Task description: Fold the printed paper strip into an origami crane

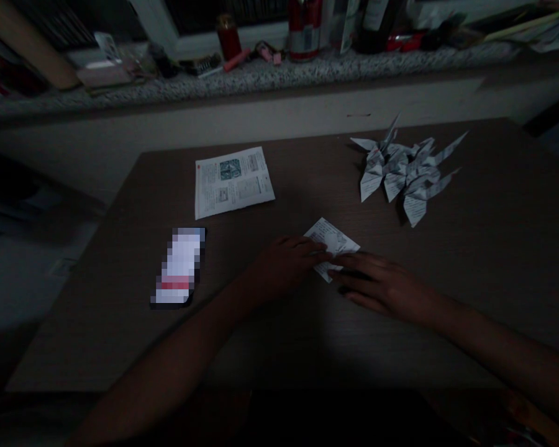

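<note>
A small folded square of printed paper (326, 233) lies on the table, turned so its corners form a diamond. My left hand (291, 264) rests over its left side, fingers stretched out and lying flat on it. From the right, my right hand (384, 282) reaches in with fingers apart, its fingertips touching the paper's lower right part. Between the two hands, part of the paper's lower edge is covered. Several folded paper cranes (403, 171), made of similar printed paper, stand close together at the back right.
A larger printed sheet (235, 183) lies at the back left of the brown table (289, 347). A phone (179, 267) with a lit, blurred screen is left of my left hand. Behind, a stone windowsill (261, 77) holds a red can (304, 31), a jar (228, 37) and clutter.
</note>
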Demonstrator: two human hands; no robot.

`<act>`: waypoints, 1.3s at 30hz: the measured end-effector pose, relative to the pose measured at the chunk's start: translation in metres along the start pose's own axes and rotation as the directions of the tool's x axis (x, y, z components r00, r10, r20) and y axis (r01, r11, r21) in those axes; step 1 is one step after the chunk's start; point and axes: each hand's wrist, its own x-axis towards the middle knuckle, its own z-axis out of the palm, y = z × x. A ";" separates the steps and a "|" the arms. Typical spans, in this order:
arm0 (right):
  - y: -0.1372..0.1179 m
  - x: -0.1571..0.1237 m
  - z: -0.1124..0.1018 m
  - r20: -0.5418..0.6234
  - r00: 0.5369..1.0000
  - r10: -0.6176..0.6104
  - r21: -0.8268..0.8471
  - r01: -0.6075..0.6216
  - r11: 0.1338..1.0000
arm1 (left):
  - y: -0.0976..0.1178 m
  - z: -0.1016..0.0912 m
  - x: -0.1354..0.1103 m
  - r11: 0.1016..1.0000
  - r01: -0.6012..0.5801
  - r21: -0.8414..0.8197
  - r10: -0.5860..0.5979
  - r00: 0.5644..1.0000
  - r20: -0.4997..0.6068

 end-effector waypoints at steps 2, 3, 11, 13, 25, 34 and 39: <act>0.001 -0.002 0.001 0.017 1.000 -0.010 -0.007 0.010 1.000 | 0.000 0.000 0.001 1.000 0.002 0.010 -0.002 1.000 0.006; 0.001 -0.003 0.001 0.025 1.000 -0.017 -0.010 0.017 1.000 | 0.000 0.001 0.001 1.000 0.001 0.013 -0.001 1.000 0.007; 0.002 -0.014 0.001 0.056 0.998 -0.029 0.013 0.029 1.000 | -0.004 0.008 0.002 0.999 -0.041 -0.034 0.040 0.998 -0.049; 0.002 -0.015 0.001 0.062 0.998 -0.020 0.021 0.019 1.000 | -0.005 0.009 0.002 0.996 -0.060 -0.067 0.056 0.997 -0.060; 0.003 -0.014 0.001 0.090 0.996 -0.008 0.039 0.005 0.999 | -0.005 0.009 0.003 0.998 -0.045 -0.042 0.044 0.998 -0.044; 0.004 -0.015 0.001 0.102 0.995 0.000 0.043 -0.004 0.999 | -0.001 0.012 0.006 0.998 -0.021 0.060 0.021 1.000 -0.009; 0.003 -0.014 -0.001 0.119 0.993 0.011 0.041 -0.016 0.999 | -0.002 0.015 0.007 0.997 -0.020 0.070 0.020 1.000 -0.005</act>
